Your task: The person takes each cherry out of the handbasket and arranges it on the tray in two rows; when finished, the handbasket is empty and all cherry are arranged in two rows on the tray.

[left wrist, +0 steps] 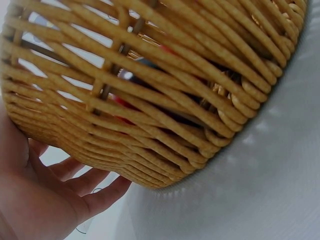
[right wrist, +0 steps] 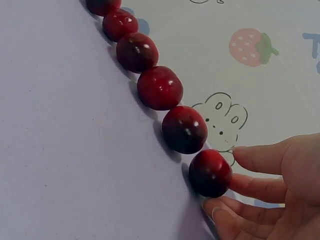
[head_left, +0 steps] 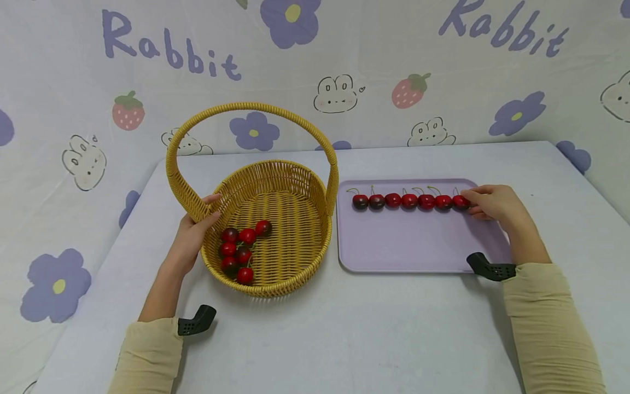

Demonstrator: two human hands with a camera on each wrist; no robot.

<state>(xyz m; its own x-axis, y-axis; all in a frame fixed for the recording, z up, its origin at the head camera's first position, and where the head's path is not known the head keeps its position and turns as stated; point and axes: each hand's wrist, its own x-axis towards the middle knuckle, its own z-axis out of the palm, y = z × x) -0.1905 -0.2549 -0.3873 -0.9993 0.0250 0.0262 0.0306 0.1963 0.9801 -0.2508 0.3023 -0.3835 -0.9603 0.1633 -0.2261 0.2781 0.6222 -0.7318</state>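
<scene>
A yellow woven basket [head_left: 315, 257] with a tall arched handle stands on the table. My left hand [head_left: 192, 238] grips its left side at the foot of the handle; in the left wrist view the fingers [left wrist: 92, 182] lie against the wickerwork. Several dark red cherries [head_left: 248, 236] lie in the left part of the basket. On the purple tray [head_left: 413, 246], several stemmed cherries [head_left: 409, 201] form a row along the far side. At the row's right end my right hand [head_left: 499, 208] holds the last cherry [right wrist: 211, 173] between thumb and fingers.
The white table [head_left: 315, 339] extends in front of the basket and tray. Behind it hangs a white cloth [head_left: 364, 60] printed with rabbits, strawberries and purple flowers. A black wrist device [head_left: 197, 321] sits at the left sleeve, another black device [head_left: 490, 268] at the right.
</scene>
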